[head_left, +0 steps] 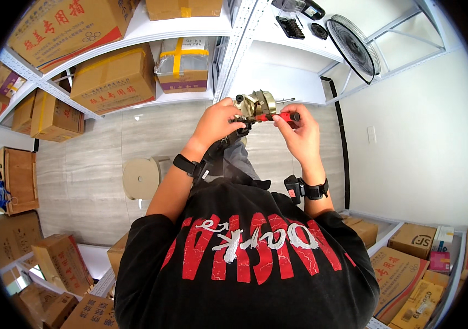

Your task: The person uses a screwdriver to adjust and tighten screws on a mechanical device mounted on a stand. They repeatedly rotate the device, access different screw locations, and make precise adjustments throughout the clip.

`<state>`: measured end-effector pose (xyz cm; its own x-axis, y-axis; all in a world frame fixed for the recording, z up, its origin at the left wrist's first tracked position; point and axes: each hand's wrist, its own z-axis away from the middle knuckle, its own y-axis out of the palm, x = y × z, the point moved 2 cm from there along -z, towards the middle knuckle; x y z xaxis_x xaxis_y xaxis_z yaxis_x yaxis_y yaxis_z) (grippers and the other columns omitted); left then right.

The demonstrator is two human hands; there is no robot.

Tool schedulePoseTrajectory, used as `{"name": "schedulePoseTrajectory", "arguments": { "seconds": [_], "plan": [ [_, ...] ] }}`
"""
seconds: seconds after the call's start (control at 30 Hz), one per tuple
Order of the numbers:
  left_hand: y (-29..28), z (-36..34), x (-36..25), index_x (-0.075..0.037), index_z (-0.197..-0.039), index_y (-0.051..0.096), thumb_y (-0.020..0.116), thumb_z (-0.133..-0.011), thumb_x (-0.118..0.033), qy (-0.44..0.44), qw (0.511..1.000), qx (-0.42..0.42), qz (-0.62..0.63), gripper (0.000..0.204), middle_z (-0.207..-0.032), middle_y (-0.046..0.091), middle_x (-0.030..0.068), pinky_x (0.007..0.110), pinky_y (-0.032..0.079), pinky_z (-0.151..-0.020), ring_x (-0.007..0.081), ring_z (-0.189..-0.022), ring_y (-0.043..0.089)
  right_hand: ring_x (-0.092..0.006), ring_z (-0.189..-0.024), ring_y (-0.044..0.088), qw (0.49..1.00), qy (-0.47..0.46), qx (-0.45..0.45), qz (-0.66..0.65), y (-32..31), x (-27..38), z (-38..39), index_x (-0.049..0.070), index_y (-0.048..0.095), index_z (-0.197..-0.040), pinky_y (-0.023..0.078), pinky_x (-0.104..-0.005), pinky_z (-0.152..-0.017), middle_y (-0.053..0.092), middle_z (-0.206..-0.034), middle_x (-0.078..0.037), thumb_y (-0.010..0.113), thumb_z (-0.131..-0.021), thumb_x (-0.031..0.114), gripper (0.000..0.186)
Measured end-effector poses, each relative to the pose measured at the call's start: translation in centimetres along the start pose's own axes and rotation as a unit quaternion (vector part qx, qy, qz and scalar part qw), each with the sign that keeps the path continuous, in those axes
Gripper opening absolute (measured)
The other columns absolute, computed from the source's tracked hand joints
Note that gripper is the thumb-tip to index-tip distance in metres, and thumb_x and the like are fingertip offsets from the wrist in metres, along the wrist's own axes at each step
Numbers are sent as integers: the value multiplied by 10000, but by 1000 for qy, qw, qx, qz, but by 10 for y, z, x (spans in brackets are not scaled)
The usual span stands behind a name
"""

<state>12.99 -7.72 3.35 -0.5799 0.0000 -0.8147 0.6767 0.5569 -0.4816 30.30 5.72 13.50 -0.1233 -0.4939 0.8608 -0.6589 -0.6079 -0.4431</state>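
In front of me stands a fan motor [267,102] with a brass-coloured metal housing, its thin shaft pointing right. My right hand [305,132] is closed around a hand tool with a red and black handle [285,117]; its dark tip reaches left to the motor's near side. On the motor's left, my left hand [215,122] is closed, thumb and fingers pinched beside the tool's tip. What lies between those fingertips is too small to tell. Below the motor, a black part [239,130] is partly covered by my left hand.
On the white shelf ahead lie a round fan guard [354,46] and small black parts [290,27]. Cardboard boxes [114,78] fill the shelves at left, and more boxes [395,279] stand at lower right. A round beige stool [141,179] is on the floor at left.
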Motion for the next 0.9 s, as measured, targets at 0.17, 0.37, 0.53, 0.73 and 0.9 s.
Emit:
{"name": "schedulePoseTrajectory", "arguments": {
  "seconds": [0.17, 0.37, 0.53, 0.73, 0.9],
  "plan": [
    [1, 1, 4, -38, -1009, 694, 840, -737, -117, 35, 998, -26, -37, 318, -932, 601, 75, 337, 530, -733, 255, -807, 647, -99, -752, 657, 1000, 12, 2, 9, 2, 2, 0, 14, 634, -1003, 546, -254, -665, 702, -856, -70, 790, -863, 100, 227],
    [0, 4, 0, -57, -1055, 703, 824, -747, -112, 44, 998, -34, -22, 335, -940, 599, 89, 363, 517, -751, 291, -858, 635, -88, -747, 648, 1000, 5, -6, -14, 1, 0, 0, 8, 633, -1002, 537, -244, -658, 701, -863, -60, 788, -864, 85, 221],
    [2, 8, 2, -49, -1058, 725, 831, -756, -141, 59, 996, -38, -49, 333, -926, 604, 87, 359, 517, -742, 275, -835, 631, -81, -734, 638, 1000, 6, -13, -24, 1, -1, 0, 11, 636, -1000, 532, -241, -649, 696, -856, -54, 787, -865, 83, 215],
    [1, 8, 5, -40, -1045, 744, 834, -758, -152, 46, 998, -43, -19, 321, -911, 604, 90, 357, 512, -740, 273, -827, 627, -83, -704, 632, 1000, 0, -11, -6, 3, 2, -2, 15, 636, -997, 526, -246, -632, 697, -834, -58, 788, -867, 106, 219],
    [-1, 7, 6, -32, -1050, 744, 836, -754, -148, 52, 998, -34, -22, 331, -906, 606, 90, 352, 513, -741, 268, -825, 627, -99, -699, 646, 1000, -3, -12, 21, 8, 8, -6, 20, 633, -997, 531, -253, -629, 701, -823, -64, 789, -868, 124, 228]
  ]
}}
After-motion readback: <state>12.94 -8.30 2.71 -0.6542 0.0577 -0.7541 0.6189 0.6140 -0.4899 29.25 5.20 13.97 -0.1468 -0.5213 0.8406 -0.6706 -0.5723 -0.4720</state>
